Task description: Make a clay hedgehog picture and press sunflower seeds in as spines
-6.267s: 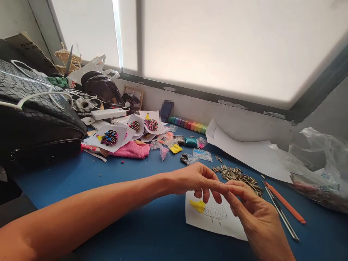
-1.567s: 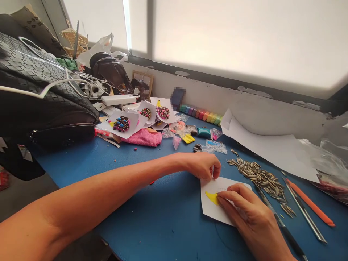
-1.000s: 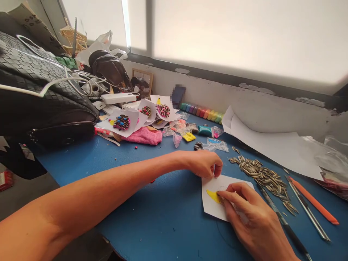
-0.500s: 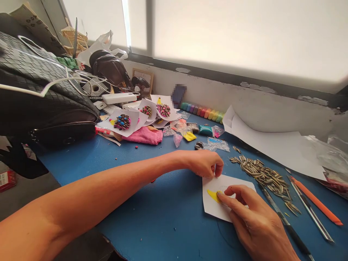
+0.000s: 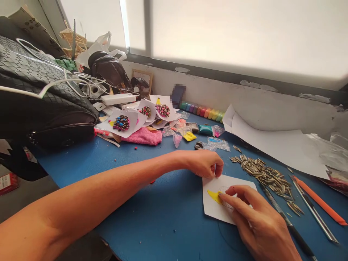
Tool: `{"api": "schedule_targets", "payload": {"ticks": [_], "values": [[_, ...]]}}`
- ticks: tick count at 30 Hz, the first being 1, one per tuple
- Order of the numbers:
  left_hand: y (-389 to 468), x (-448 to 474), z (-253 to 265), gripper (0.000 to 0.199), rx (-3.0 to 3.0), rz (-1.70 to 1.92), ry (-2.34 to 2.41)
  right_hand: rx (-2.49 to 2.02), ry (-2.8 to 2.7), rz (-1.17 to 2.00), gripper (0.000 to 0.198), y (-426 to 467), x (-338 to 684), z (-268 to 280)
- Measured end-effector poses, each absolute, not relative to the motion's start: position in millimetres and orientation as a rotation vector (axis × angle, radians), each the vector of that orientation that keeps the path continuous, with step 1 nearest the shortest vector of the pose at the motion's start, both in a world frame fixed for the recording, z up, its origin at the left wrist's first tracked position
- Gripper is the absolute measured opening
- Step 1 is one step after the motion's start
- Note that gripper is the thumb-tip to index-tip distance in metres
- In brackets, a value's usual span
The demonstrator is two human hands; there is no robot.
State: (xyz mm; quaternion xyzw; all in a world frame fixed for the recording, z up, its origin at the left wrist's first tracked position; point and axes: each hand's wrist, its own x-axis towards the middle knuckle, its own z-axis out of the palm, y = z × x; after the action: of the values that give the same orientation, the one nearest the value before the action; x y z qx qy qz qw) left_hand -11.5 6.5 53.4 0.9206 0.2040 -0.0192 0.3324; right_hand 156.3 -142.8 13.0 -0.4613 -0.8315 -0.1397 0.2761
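Observation:
A small white paper card lies on the blue table, bearing a faint pencil drawing and a flat yellow clay shape with a pointed tip. My left hand is bent at the wrist, its fingers curled and their tips holding the card's upper edge; the thumb is partly hidden. Over the card's right side, my right hand has its index fingertip pressed to the right end of the yellow clay. The other fingers are bent in, and what lies beneath them is hidden.
A pile of sunflower seeds lies right of the card, beside a black-gripped pen, a clear pen and an orange tool. Behind are clay packets, a pink cloth and seed-covered cards. A black bag stands left.
My right fingertip has shifted very slightly right along the yellow clay's end. My left hand stays in place on the card; the view has tilted a little.

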Motion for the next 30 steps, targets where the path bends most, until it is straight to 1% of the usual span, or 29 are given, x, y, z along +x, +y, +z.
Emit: {"api": "schedule_targets", "payload": {"ticks": [4, 9, 15, 22, 30], "values": [[8.3, -11.4, 50.9, 0.023, 2.406, -0.049, 0.531, -1.300, -2.148, -0.395, 0.026, -143.3, 159.1, 11.6], [8.9, -10.8, 50.1, 0.023, 2.396, -0.050, 0.529, -1.289, -2.205, -0.453, 0.028, -141.0, 160.8, 10.0], [8.3, -11.5, 51.7, 0.023, 2.392, -0.051, 0.526, -1.264, -2.240, -0.430, 0.030, -140.4, 160.5, 9.3], [8.0, -11.6, 52.1, 0.024, 2.397, -0.053, 0.530, -1.323, -2.214, -0.427, 0.025, -141.0, 160.7, 10.5], [7.4, -11.7, 53.6, 0.023, 2.388, -0.048, 0.531, -1.318, -2.223, -0.438, 0.026, -139.3, 158.8, 8.4]]}}
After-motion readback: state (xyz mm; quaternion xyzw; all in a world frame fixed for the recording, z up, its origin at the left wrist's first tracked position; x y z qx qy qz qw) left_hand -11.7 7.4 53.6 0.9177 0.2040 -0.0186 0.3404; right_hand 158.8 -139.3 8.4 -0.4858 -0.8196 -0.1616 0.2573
